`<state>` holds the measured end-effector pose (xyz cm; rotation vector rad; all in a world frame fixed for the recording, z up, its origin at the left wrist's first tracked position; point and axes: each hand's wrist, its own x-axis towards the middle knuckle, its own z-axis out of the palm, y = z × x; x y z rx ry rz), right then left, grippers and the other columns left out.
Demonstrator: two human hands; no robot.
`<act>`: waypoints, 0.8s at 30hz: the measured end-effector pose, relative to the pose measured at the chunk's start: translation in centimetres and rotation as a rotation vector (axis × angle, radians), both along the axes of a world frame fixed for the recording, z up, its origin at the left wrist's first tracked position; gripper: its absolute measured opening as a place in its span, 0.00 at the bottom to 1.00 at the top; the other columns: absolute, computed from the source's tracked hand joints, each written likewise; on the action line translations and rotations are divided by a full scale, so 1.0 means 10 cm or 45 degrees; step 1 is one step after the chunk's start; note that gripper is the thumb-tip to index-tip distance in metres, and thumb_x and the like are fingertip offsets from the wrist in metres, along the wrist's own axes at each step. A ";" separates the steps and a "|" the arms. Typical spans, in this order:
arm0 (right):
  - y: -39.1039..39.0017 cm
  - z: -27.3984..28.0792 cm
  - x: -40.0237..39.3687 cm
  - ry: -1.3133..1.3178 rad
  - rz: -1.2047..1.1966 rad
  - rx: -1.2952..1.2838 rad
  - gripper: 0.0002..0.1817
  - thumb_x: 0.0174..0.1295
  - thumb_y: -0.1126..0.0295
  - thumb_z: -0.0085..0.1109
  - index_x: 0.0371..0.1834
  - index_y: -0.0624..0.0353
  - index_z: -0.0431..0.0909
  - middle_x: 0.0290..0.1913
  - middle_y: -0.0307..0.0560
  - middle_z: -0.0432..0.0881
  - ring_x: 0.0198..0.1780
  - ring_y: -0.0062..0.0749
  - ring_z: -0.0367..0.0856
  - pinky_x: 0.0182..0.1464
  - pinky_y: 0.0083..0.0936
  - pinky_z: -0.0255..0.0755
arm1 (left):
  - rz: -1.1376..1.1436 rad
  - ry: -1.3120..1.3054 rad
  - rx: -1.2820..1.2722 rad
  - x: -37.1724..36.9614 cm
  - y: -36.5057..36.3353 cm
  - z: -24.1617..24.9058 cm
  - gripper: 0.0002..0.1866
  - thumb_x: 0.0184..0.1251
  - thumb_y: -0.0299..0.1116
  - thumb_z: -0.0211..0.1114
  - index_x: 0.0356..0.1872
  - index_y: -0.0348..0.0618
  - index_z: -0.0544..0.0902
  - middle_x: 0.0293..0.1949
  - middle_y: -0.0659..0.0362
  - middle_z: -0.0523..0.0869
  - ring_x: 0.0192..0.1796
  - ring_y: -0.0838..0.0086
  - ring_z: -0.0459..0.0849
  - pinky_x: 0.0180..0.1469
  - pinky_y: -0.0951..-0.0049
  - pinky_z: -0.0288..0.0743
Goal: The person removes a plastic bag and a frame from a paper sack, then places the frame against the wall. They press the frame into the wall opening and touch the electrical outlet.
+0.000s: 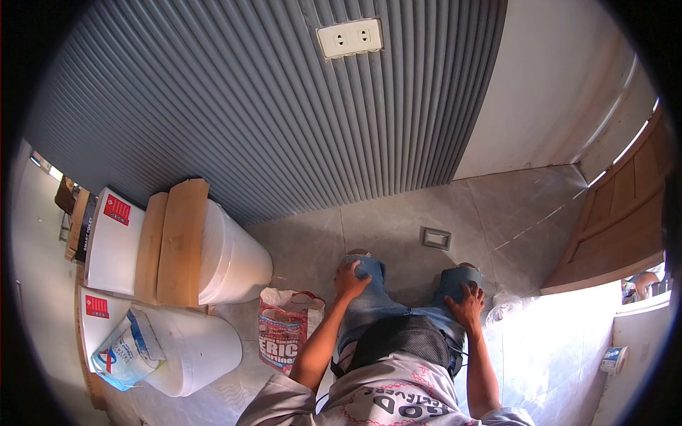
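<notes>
My left hand (350,281) rests on the left knee of my blue jeans (373,302), with thumb and fingers apart and nothing held. On the right leg of the jeans lies my right hand (467,308), its fingers spread and empty. A black waist pouch or belt (401,344) sits across my lap. Beside my left forearm stands a red and white printed bag (284,330), open at the top. Ahead of my knees, a small rectangular metal floor drain (435,238) lies on the grey tiles.
Two white toilets (238,255) stand at left, one with cardboard (182,245) over it, the other bearing a blue-white plastic sack (128,351). A grey ribbed wall panel (277,113) carries a socket plate (350,38). A wooden door (618,213) and small tub (614,360) are at right.
</notes>
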<state>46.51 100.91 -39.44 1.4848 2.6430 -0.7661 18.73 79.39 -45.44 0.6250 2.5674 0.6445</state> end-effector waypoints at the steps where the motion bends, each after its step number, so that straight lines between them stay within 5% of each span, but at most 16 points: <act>1: 0.00 0.00 0.00 0.001 -0.001 0.002 0.40 0.43 0.42 0.65 0.59 0.50 0.71 0.67 0.52 0.59 0.68 0.53 0.51 0.62 0.55 0.54 | -0.002 0.003 -0.003 0.00 0.00 0.00 0.37 0.49 0.53 0.68 0.63 0.61 0.68 0.69 0.51 0.59 0.70 0.52 0.56 0.66 0.50 0.56; 11: 0.00 -0.08 0.04 0.026 0.025 0.090 0.39 0.45 0.40 0.63 0.58 0.52 0.72 0.66 0.52 0.60 0.67 0.55 0.55 0.63 0.53 0.54 | -0.062 0.022 0.195 -0.03 -0.02 0.01 0.32 0.46 0.48 0.70 0.56 0.50 0.75 0.59 0.46 0.72 0.63 0.53 0.67 0.62 0.57 0.63; 13: -0.01 -0.07 0.04 -0.043 0.013 0.065 0.39 0.46 0.42 0.63 0.61 0.48 0.70 0.67 0.53 0.60 0.68 0.55 0.53 0.62 0.54 0.54 | -0.098 0.229 0.161 -0.02 -0.02 -0.03 0.32 0.46 0.48 0.70 0.56 0.50 0.75 0.58 0.48 0.73 0.62 0.52 0.69 0.61 0.58 0.65; 24: 0.11 -0.08 -0.03 0.055 0.058 0.071 0.39 0.42 0.44 0.67 0.58 0.50 0.72 0.64 0.54 0.62 0.65 0.54 0.56 0.63 0.50 0.54 | -0.090 0.114 0.220 -0.05 -0.03 0.05 0.31 0.48 0.47 0.69 0.56 0.49 0.74 0.59 0.49 0.72 0.63 0.56 0.68 0.64 0.59 0.61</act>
